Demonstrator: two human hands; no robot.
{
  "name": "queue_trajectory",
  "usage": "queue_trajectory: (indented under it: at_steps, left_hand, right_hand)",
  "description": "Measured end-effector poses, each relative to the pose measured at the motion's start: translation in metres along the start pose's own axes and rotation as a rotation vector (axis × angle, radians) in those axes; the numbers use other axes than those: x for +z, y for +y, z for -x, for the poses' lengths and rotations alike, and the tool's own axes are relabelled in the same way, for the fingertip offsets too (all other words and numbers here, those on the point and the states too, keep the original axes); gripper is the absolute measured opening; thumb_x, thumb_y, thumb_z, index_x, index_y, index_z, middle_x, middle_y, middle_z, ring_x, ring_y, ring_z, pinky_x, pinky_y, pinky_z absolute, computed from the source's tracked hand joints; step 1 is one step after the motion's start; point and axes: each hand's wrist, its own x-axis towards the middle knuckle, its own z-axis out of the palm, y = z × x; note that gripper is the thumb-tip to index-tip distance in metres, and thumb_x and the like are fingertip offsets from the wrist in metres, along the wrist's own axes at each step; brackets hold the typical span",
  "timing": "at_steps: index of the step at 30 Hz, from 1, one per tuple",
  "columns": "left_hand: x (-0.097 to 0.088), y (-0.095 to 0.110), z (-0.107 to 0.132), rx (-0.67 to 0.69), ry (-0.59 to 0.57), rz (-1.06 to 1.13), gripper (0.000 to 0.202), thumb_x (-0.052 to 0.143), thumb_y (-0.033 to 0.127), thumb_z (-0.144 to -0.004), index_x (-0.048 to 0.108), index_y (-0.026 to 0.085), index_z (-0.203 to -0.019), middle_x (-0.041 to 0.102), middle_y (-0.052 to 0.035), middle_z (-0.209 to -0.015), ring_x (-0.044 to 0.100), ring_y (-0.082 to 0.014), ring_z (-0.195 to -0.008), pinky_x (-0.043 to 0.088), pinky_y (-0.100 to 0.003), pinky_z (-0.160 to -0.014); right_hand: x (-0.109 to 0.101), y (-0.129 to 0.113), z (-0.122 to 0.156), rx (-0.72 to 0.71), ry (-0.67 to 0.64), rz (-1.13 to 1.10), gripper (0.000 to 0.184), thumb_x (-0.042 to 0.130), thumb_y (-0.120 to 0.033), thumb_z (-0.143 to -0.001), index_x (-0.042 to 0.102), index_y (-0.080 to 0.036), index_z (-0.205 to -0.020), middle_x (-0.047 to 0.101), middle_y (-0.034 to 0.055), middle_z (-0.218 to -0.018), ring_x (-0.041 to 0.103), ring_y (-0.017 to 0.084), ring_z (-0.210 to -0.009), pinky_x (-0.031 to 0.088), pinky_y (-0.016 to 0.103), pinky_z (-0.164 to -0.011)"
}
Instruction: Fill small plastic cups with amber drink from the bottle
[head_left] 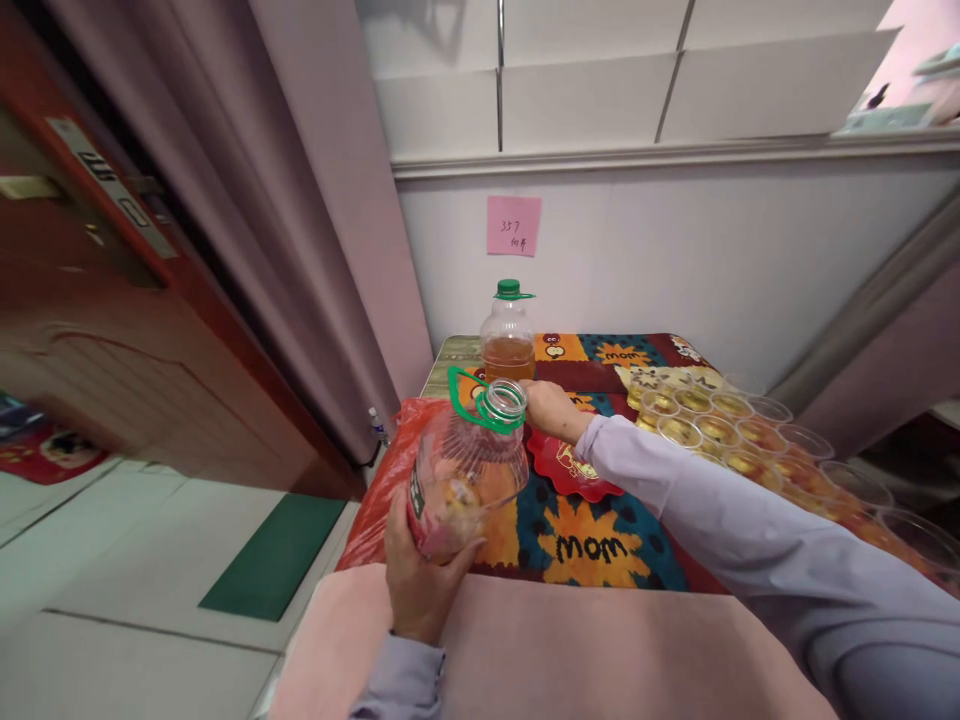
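Cupping the lower end of a clear ribbed plastic jug (480, 455) with a green loop handle (455, 395), the left hand (421, 585) spreads thumb and fingers around its base; the jug slants over the front left part of the tabletop (675, 560), its open mouth toward the back; whether its base touches the cloth cannot be told; the right hand (553, 410) is curled just beside the mouth, its fingertips hidden, so what they pinch cannot be told.

Close behind the mouth stands a clear plastic bottle (508, 350) of amber liquid, green-capped, leaving little room that way; to the right, partly under the right forearm, lies a scalloped red plate (600, 490); a strip of patterned "MOM" cloth (544, 515) runs between the jug and the rows of clear plastic cups (720, 430), which crowd the right edge; crumpled red plastic sheeting (386, 490) covers the left edge; plain pink fabric (600, 650) borders the front; a pale wall (637, 240) with a square pink note (514, 225) bounds the back; beyond the left edge, tiled floor (150, 640) holds a flat green mat (274, 555), short of the reddish-brown door (135, 330).
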Motion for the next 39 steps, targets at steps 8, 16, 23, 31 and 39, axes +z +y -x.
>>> queue_trajectory:
  at_steps: [8, 16, 23, 31, 39]
  left_hand:
    - [0.001, -0.002, -0.002, 0.008, -0.012, 0.014, 0.128, 0.095, 0.071, -0.062, 0.041, 0.017, -0.166, 0.060, -0.0261, -0.158, 0.057, -0.0470, -0.148, 0.048, -0.064, -0.121]
    - [0.002, 0.003, -0.006, 0.045, 0.000, 0.021, 0.130, 0.095, 0.072, -0.062, 0.042, 0.016, -0.166, 0.059, -0.0278, -0.158, 0.057, -0.0480, -0.147, 0.047, -0.064, -0.122]
    - [-0.001, 0.013, -0.007, 0.078, -0.001, -0.028, 0.130, 0.097, 0.067, -0.062, 0.041, 0.016, -0.167, 0.059, -0.0274, -0.158, 0.057, -0.0470, -0.148, 0.047, -0.064, -0.122]
    - [-0.003, 0.015, -0.005, 0.100, -0.014, -0.066, 0.130, 0.096, 0.065, -0.066, 0.036, 0.017, -0.170, 0.055, -0.0265, -0.163, 0.054, -0.0455, -0.151, 0.046, -0.064, -0.124]
    - [-0.004, 0.022, -0.002, 0.103, -0.018, -0.115, 0.131, 0.098, 0.062, -0.066, 0.033, 0.018, -0.170, 0.055, -0.0263, -0.161, 0.055, -0.0455, -0.150, 0.048, -0.063, -0.122]
  right_hand:
    - [-0.044, 0.003, 0.013, -0.016, 0.238, -0.060, 0.018, 0.064, -0.026, -0.108, 0.080, -0.022, -0.113, 0.080, 0.0092, -0.121, 0.075, 0.022, -0.109, 0.051, 0.028, -0.089]
    - [-0.042, 0.055, 0.099, 0.107, 0.218, -0.020, 0.018, 0.064, -0.029, -0.106, 0.082, -0.026, -0.106, 0.082, 0.0060, -0.113, 0.075, 0.021, -0.093, 0.048, 0.029, -0.077]
    - [0.003, 0.057, 0.133, 0.185, 0.063, 0.019, 0.021, 0.065, -0.024, -0.104, 0.085, -0.024, -0.112, 0.083, 0.0089, -0.121, 0.079, 0.026, -0.095, 0.050, 0.031, -0.074]
    - [-0.011, 0.053, 0.150, 0.169, 0.313, -0.120, 0.043, 0.072, -0.047, -0.101, 0.077, -0.026, -0.137, 0.076, 0.0130, -0.140, 0.079, 0.032, -0.106, 0.059, 0.041, -0.091]
    - [0.020, -0.023, 0.140, 0.207, 0.364, -1.454, 0.103, 0.087, -0.077, -0.073, 0.054, -0.026, -0.156, 0.059, 0.0205, -0.161, 0.068, 0.039, -0.136, 0.060, 0.053, -0.105]
